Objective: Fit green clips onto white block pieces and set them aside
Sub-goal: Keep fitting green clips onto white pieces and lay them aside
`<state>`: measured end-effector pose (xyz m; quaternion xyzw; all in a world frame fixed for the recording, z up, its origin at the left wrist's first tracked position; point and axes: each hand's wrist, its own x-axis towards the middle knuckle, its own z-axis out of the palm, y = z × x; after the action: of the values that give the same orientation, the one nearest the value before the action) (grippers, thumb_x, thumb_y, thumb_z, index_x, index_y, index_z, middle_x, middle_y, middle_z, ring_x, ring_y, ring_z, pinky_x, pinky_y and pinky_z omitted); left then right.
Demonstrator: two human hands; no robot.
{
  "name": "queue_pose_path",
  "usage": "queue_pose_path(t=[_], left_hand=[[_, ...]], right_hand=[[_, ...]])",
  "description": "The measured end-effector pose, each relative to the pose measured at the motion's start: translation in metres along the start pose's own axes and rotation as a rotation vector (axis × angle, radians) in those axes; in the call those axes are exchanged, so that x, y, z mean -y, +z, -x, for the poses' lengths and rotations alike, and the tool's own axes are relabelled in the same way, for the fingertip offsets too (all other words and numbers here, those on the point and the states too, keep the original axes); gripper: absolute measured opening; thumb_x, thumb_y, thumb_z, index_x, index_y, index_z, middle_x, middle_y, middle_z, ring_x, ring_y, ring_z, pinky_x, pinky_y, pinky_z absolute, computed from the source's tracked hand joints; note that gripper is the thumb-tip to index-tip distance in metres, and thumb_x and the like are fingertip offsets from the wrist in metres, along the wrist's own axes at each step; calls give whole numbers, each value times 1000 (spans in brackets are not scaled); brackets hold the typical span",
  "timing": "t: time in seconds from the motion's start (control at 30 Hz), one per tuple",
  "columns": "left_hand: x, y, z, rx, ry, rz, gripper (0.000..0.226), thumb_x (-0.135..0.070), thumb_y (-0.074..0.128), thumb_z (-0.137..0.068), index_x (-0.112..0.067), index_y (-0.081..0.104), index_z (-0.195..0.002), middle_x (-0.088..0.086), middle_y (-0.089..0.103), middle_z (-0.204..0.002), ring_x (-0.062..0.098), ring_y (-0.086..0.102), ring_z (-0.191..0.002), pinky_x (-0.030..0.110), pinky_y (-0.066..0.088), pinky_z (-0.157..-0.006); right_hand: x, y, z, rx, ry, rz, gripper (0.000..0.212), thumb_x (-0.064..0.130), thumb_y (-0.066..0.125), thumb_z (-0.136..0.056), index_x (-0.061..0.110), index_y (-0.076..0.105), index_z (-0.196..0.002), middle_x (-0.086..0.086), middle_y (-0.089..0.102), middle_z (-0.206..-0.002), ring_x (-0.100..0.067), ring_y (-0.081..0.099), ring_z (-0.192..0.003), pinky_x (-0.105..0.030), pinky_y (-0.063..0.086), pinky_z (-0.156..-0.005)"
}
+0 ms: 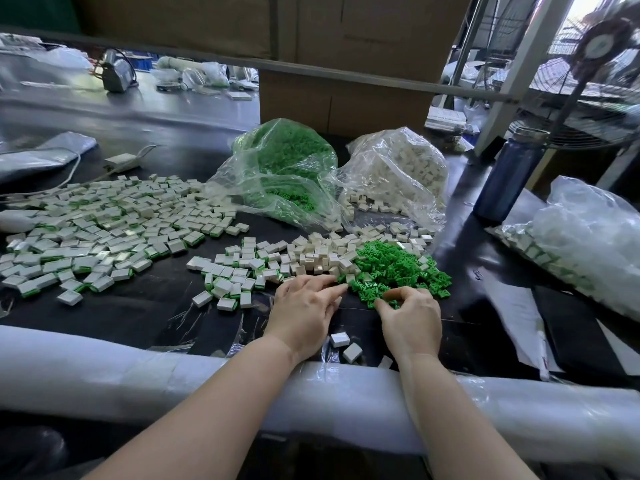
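Note:
A loose heap of green clips (398, 268) lies on the black table right of centre. Beside it on the left is a heap of bare white blocks (322, 256). My right hand (412, 320) is at the near edge of the green heap and pinches a green clip between thumb and fingertips. My left hand (304, 306) lies palm down with its fingers stretched to the heap's left edge; whether it holds anything is hidden. Finished blocks with green clips (228, 278) lie left of my hands, and a large spread of them (100, 230) covers the table's left side.
A clear bag of green clips (287, 168) and a clear bag of white blocks (401, 168) stand behind the heaps. A blue bottle (509, 178) and another filled bag (585, 244) are at the right. Two loose white blocks (346, 346) lie near the padded table edge (138, 375).

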<state>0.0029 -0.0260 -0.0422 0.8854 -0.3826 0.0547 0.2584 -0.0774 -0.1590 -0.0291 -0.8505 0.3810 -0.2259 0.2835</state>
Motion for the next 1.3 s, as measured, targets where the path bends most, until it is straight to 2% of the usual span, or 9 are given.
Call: queue_pose_path(t=[0.17, 0.33, 0.47, 0.57, 0.63, 0.73, 1.07, 1.2, 1.3], left_hand=[[0, -2, -1, 29, 25, 41, 33, -27, 39, -99, -25, 54, -128, -10, 54, -129, 14, 39, -114, 28, 27, -99], [-2, -7, 2, -43, -14, 234, 20, -11, 59, -88, -14, 62, -108, -4, 57, -103, 12, 51, -98, 23, 41, -93], [-5, -14, 4, -75, -52, 390, 13, -9, 66, -84, -14, 65, -96, -7, 56, -86, 3, 54, -78, 3, 41, -76], [-5, -17, 6, -45, -129, 600, 11, -11, 67, -83, -15, 67, -93, 4, 63, -89, 14, 60, -80, 14, 49, -78], [-5, -20, 6, -27, -192, 728, 8, -10, 67, -83, -15, 66, -90, 9, 66, -90, 20, 63, -83, 22, 53, -79], [-5, -23, 6, 4, -240, 827, 7, -7, 64, -84, -12, 64, -89, 8, 66, -86, 17, 64, -80, 23, 55, -78], [-3, -20, 5, 42, -271, 926, 14, -3, 63, -85, -11, 63, -97, 13, 63, -92, 20, 64, -84, 28, 56, -80], [-2, -20, 6, 42, -254, 909, 12, -5, 66, -83, -16, 65, -88, 7, 66, -88, 17, 65, -83, 29, 56, -80], [0, -19, 5, 39, -259, 950, 11, -5, 65, -84, -15, 63, -86, 5, 66, -83, 12, 66, -76, 27, 57, -75]], right_hand=[[6, 4, 2, -7, -27, 265, 32, 46, 60, -85, 23, 62, -108, -1, 52, -118, -21, 43, -115, -34, 35, -92], [6, 5, 1, 13, -74, 236, 23, 39, 62, -86, 22, 61, -102, 0, 53, -116, -20, 42, -114, -34, 32, -92], [7, 3, 3, 2, -117, 165, 14, 31, 66, -85, 20, 58, -90, 5, 54, -98, -20, 46, -106, -31, 26, -84], [9, 3, 6, -8, -208, 8, 10, 20, 67, -84, 18, 58, -85, 5, 57, -82, -21, 55, -90, -27, 28, -77], [10, 2, 8, -4, -240, -86, 9, 17, 66, -85, 15, 63, -94, 1, 65, -86, -19, 57, -88, -25, 37, -75], [8, 2, 7, -25, -237, -65, 10, 17, 63, -87, 13, 66, -96, -1, 67, -93, -20, 56, -93, -28, 40, -80], [5, 7, 3, 53, -142, 209, 22, 41, 62, -85, 25, 66, -101, 5, 54, -110, -18, 43, -112, -32, 30, -90], [5, 8, 3, 58, -197, 222, 15, 35, 62, -87, 23, 65, -95, 5, 53, -106, -17, 43, -110, -32, 28, -89], [2, 8, 3, 16, -286, 23, 11, 25, 62, -88, 14, 65, -90, 6, 53, -91, -18, 47, -99, -24, 29, -78]])
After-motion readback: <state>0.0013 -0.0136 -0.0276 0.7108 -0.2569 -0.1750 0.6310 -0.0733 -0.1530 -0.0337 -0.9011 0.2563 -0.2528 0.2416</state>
